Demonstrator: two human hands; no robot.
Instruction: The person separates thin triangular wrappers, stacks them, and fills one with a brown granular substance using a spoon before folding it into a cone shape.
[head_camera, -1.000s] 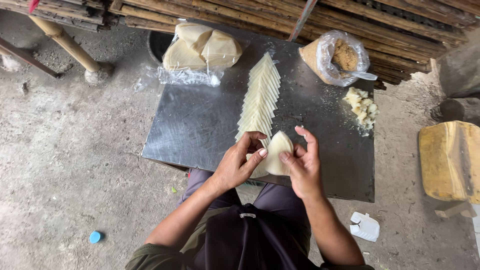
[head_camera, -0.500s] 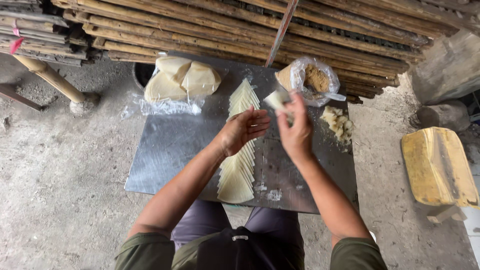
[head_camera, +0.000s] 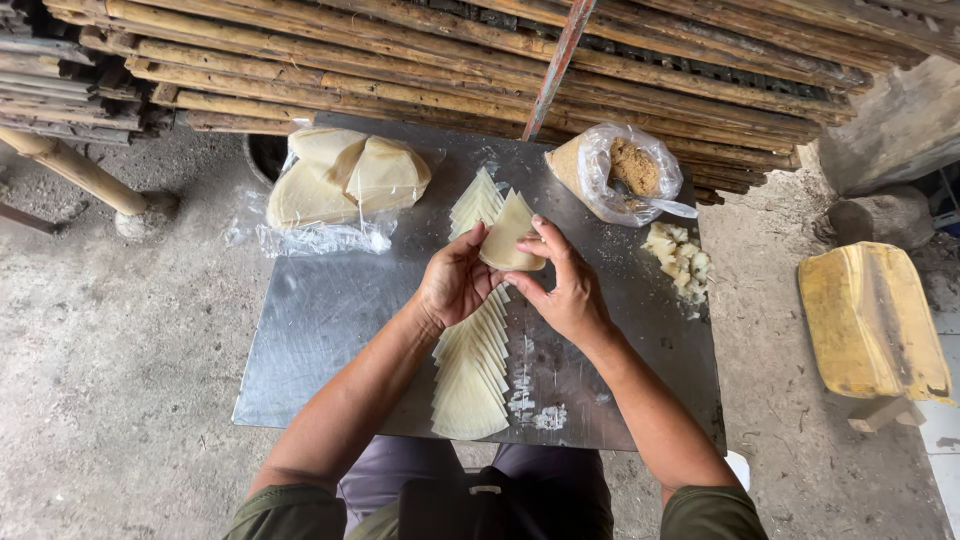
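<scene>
Bare metal tray (head_camera: 330, 330) lies open at nine o'clock of the left hand (head_camera: 455, 285) and at five o'clock of the right hand (head_camera: 565, 290). The row of wrappers (head_camera: 472, 375) blocks six o'clock. The wrapper stack in plastic (head_camera: 340, 180) sits at ten o'clock, the filling bag (head_camera: 625, 170) at one, the scrap pile (head_camera: 678, 258) at three.

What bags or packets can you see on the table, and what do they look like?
Clear plastic bag: far right part of the metal table, open, rounded, holding brown crumbly filling.
Clear plastic wrap: far left part of the table, crumpled and flat, under a pile of pale round wrappers.
Yellow jerrycan: on the ground to the right, lying on its side, worn.
No labels, signs or screens show.
</scene>
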